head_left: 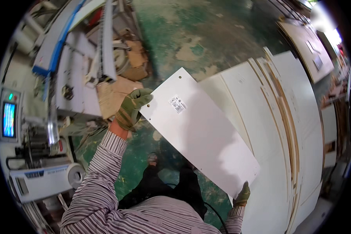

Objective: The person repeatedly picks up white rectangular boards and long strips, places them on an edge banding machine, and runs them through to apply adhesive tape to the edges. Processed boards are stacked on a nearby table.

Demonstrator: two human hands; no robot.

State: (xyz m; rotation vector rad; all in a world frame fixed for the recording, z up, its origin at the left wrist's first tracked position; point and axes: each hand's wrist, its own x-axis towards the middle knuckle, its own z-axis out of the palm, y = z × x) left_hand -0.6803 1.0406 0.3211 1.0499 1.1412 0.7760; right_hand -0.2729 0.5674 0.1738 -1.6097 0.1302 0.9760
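A long white rectangular panel [201, 130] is held tilted across the front of my body, its far end to the upper left. Small drilled holes show near its corners, and a printed label [178, 104] is stuck near the far end. My left hand [133, 107], in a green-and-tan glove, grips the panel's left edge by the far corner. At the opposite end my right hand [243, 195], gloved too, holds the near corner; its fingers under the panel are hidden. Both striped sleeves come in from below.
Stacked white boards [269, 128] lie to the right, with narrow strips [284, 113] on top. A machine with a lit screen [9, 120] and a blue-edged beam [58, 43] stands on the left. Cardboard [115, 95] lies beside it. The floor [171, 35] is worn green.
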